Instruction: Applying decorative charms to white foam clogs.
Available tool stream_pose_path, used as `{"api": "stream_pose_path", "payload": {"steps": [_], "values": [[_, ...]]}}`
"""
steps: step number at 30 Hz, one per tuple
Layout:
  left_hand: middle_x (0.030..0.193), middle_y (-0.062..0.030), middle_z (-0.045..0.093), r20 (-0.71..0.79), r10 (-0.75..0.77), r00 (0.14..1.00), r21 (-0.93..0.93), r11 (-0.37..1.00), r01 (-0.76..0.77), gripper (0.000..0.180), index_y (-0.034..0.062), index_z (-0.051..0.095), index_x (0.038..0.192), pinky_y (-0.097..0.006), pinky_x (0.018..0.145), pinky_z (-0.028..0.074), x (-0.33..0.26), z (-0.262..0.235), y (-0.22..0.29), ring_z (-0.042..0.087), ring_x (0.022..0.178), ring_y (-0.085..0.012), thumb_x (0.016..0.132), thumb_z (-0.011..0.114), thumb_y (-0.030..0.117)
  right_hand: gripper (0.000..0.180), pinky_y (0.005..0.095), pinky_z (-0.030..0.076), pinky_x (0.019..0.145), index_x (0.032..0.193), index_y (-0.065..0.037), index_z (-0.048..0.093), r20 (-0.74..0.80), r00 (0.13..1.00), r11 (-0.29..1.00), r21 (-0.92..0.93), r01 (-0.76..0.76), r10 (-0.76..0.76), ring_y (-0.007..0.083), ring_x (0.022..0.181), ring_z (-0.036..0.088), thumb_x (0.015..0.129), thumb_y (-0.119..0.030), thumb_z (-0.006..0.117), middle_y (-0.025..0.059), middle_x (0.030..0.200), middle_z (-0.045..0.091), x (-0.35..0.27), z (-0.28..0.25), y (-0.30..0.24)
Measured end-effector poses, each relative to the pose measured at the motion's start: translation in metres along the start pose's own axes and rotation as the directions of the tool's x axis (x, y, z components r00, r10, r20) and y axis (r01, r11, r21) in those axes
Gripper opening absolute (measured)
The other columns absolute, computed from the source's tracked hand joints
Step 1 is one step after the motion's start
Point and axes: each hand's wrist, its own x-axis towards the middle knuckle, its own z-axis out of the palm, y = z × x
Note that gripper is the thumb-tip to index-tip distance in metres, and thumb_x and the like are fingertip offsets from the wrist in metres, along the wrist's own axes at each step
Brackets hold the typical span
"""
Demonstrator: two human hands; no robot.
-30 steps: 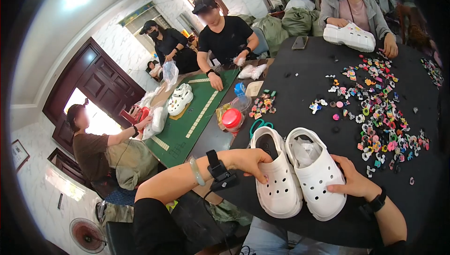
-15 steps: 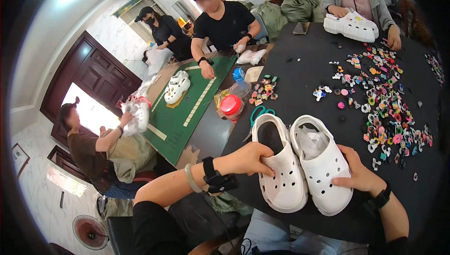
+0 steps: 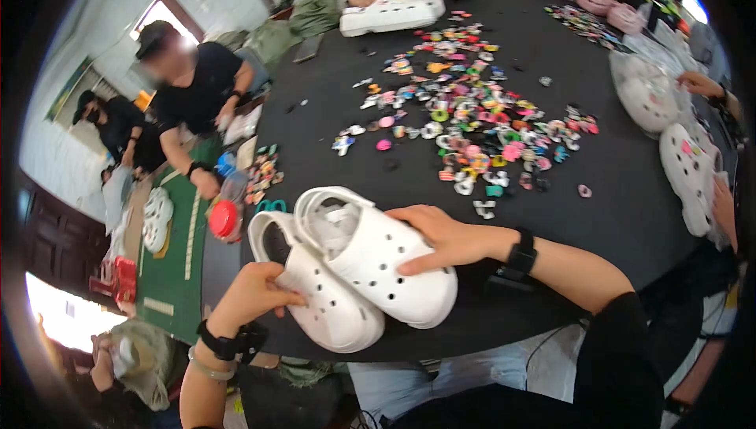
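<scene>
Two white clogs with holes in their uppers are side by side at the near edge of the black table, toes toward me. My left hand (image 3: 256,297) grips the left clog (image 3: 335,311), thumb on its upper and fingers around its side. The right clog (image 3: 386,271) is in my right hand (image 3: 449,236), whose thumb lies on the upper while the fingers wrap the outer side. White paper (image 3: 331,224) is stuffed in the right clog's opening. Beyond them lies a wide scatter of small colourful shoe charms (image 3: 472,130).
Left of the clogs are teal-handled scissors (image 3: 270,206), a red-lidded jar (image 3: 225,220) and a small charm pile (image 3: 264,173). A co-worker across the table handles a white clog (image 3: 394,13). At right, another person's hands touch bagged white clogs (image 3: 650,94). A green mat (image 3: 177,263) lies left.
The view has swung to the right, bringing the bagged clogs and another person's hands into sight. Both my hands still hold the clogs, which now appear more tilted, the right overlapping the left.
</scene>
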Motion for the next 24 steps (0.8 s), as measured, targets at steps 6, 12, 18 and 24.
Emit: {"api": "stream_pose_path", "payload": {"steps": [6, 12, 18, 24], "values": [[0.103, -0.0098, 0.062, 0.069, 0.073, 0.995, -0.060, 0.996, -0.069, 0.060, -0.0040, 0.051, 0.122, -0.023, 0.054, 0.047, 0.001, 0.016, 0.001, 0.060, 0.063, -0.0086, 0.070, 0.081, 0.005, 0.050, 0.0334, 0.049, 0.089, 0.131, -0.002, 0.051, -0.078, 0.986, 0.968, 0.215, -0.129, 0.149, 0.0188, 0.104, 0.060, 0.099, -0.040, 0.051, 0.0120, 0.117, 0.060, -0.005, -0.050, 0.024], [0.120, -0.0093, 0.050, -0.279, 0.333, 0.901, 0.071, 0.943, -0.326, 0.084, 0.0011, 0.039, 0.139, -0.025, 0.074, 0.045, -0.041, 0.057, -0.014, 0.052, 0.080, -0.0112, 0.066, 0.082, 0.002, 0.026, 0.0275, 0.049, 0.073, 0.113, -0.004, 0.061, -0.496, 0.866, 0.996, 0.076, -0.035, 0.069, 0.0108, 0.084, 0.058, 0.093, -0.020, 0.061, 0.0050, 0.097, 0.063, -0.021, -0.092, 0.035], [0.141, -0.0133, 0.042, -0.528, 0.378, 0.761, 0.259, 0.925, -0.280, 0.087, 0.0036, 0.039, 0.141, -0.035, 0.094, 0.040, -0.041, 0.081, -0.013, 0.050, 0.107, -0.0225, 0.065, 0.080, 0.005, 0.019, 0.0412, 0.048, 0.079, 0.099, -0.013, 0.071, -0.368, 0.908, 0.773, -0.628, -0.085, -0.199, 0.0270, 0.093, 0.060, 0.084, -0.025, 0.068, 0.0049, 0.097, 0.066, -0.021, -0.081, 0.041], [0.149, -0.0174, 0.034, -0.559, 0.430, 0.709, 0.312, 0.901, -0.300, 0.083, 0.0040, 0.039, 0.140, -0.044, 0.113, 0.024, -0.030, 0.084, -0.032, 0.030, 0.138, -0.0335, 0.068, 0.079, 0.010, 0.024, 0.0394, 0.049, 0.080, 0.102, -0.013, 0.071, -0.297, 0.938, 0.750, -0.659, -0.065, -0.180, 0.0255, 0.098, 0.060, 0.081, -0.026, 0.070, 0.0036, 0.098, 0.064, -0.018, -0.076, 0.048]]}}
